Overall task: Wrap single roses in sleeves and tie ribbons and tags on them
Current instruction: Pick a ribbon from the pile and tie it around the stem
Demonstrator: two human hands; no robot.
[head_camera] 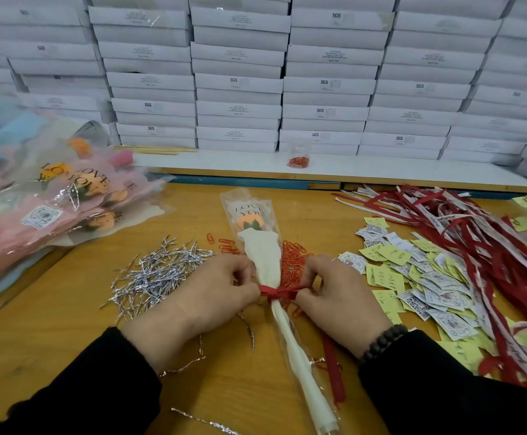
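Observation:
A single orange rose (249, 220) lies in a clear sleeve (262, 255) printed "LOVE YOU", with cream paper inside, stem end toward me on the wooden table (67, 324). A red ribbon (276, 291) is wound round the narrow part of the sleeve. My left hand (205, 293) pinches the ribbon's left side, and my right hand (337, 293) pinches its right side. One ribbon tail (334, 372) trails down toward me beside the stem.
Silver twist ties (158, 271) are heaped on the left, red paper clips (293, 255) behind the sleeve. Paper tags (413, 277) and loose red ribbons (475, 240) cover the right. Wrapped roses (67, 199) are piled far left. Stacked white boxes (240, 73) line the back.

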